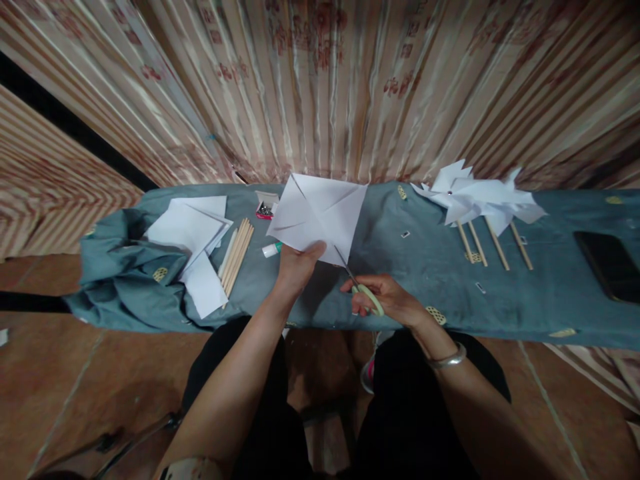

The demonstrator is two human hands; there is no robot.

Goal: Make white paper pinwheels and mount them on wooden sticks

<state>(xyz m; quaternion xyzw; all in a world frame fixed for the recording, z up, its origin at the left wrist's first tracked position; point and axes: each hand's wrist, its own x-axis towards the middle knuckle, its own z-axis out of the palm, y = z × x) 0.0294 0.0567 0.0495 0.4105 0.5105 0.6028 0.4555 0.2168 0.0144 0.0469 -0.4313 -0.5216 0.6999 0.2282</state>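
A square white sheet of paper [317, 213] is raised over the table, with slits running in from its corners toward the middle. My left hand [299, 267] pinches its near edge, thumb on top and fingers underneath. My right hand [385, 298] is closed on a pair of scissors [369, 299] with pale green handles. The blades meet the paper at its near right corner. Close to my left hand, a glue stick [273, 249] with a white cap lies partly under the sheet. Behind it sits a small open box [267, 205] of metal pins or tacks.
Wooden sticks [237, 257] lie left of the paper, beside a stack of white sheets [193, 230]. Several paper pinwheels [480, 193] on sticks rest at the right, near a dark phone [607, 265]. A striped curtain [320, 87] hangs behind the cloth-covered table [415, 263].
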